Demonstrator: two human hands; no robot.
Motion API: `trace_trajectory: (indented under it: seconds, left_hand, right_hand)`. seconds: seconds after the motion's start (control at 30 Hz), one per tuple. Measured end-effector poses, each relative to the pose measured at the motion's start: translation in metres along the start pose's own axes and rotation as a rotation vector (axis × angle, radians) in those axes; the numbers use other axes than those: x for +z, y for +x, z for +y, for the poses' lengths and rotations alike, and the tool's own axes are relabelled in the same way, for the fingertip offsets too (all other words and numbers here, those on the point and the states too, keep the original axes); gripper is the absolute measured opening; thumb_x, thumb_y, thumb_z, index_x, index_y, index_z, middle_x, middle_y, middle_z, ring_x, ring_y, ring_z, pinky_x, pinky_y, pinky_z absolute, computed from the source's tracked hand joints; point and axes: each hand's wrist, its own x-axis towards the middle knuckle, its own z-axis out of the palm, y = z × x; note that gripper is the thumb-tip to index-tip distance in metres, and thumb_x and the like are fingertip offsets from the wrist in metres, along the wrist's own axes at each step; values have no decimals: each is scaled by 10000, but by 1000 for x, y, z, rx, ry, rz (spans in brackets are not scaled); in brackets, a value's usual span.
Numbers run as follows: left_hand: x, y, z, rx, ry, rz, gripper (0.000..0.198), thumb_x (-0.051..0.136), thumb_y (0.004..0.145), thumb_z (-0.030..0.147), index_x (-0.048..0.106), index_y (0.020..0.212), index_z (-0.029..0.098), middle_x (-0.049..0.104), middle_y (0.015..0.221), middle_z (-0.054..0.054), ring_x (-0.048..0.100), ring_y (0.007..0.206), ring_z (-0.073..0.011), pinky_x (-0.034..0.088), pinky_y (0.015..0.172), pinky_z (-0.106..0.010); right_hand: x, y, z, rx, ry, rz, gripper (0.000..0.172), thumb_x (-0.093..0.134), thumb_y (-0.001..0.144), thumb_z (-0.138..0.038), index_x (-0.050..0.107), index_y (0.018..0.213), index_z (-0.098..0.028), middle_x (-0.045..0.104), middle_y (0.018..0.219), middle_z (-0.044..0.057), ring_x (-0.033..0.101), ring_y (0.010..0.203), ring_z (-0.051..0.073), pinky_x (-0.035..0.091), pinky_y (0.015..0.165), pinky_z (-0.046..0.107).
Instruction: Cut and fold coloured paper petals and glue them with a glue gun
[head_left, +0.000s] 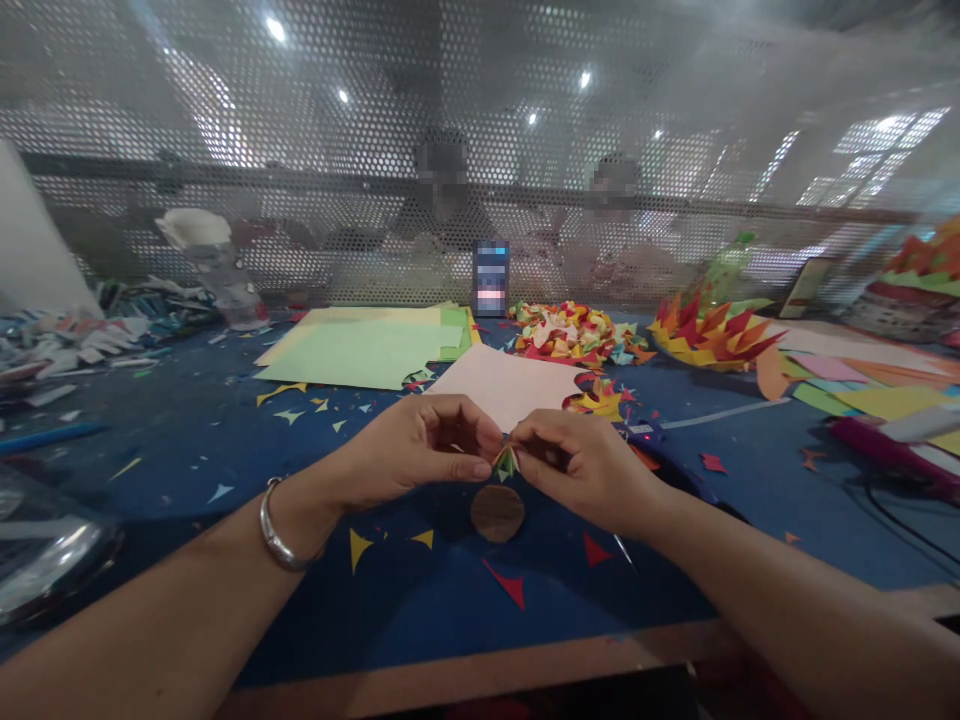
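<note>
My left hand (420, 448) and my right hand (577, 462) meet above the blue table (225, 450), fingers pinched together on one small folded paper piece (506, 462) in green and yellow. The piece is held between the fingertips of both hands, a little above a small brown round disc (496, 512) that lies on the table. A silver bangle (279, 528) sits on my left wrist. Behind my hands lies a pale pink sheet of paper (510, 385).
Light green and yellow sheets (360, 350) lie at the back centre-left. A heap of folded coloured pieces (574, 332) and a spiky paper ring (712, 335) sit at back right. Paper scraps litter the table. A perforated screen (480, 150) stands behind, with people beyond.
</note>
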Motion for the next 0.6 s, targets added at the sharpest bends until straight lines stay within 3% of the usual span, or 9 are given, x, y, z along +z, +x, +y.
trace_trajectory:
  seconds: [0.6]
  left_hand:
    - [-2, -1, 0, -19, -28, -41, 210, 740, 730, 167, 648, 919, 157, 675, 866, -33, 617, 810, -128, 464, 768, -266]
  right_hand:
    - [0, 0, -3, -25, -5, -12, 84, 552, 838, -139, 625, 797, -150, 531, 642, -31, 431, 545, 70, 335, 519, 191]
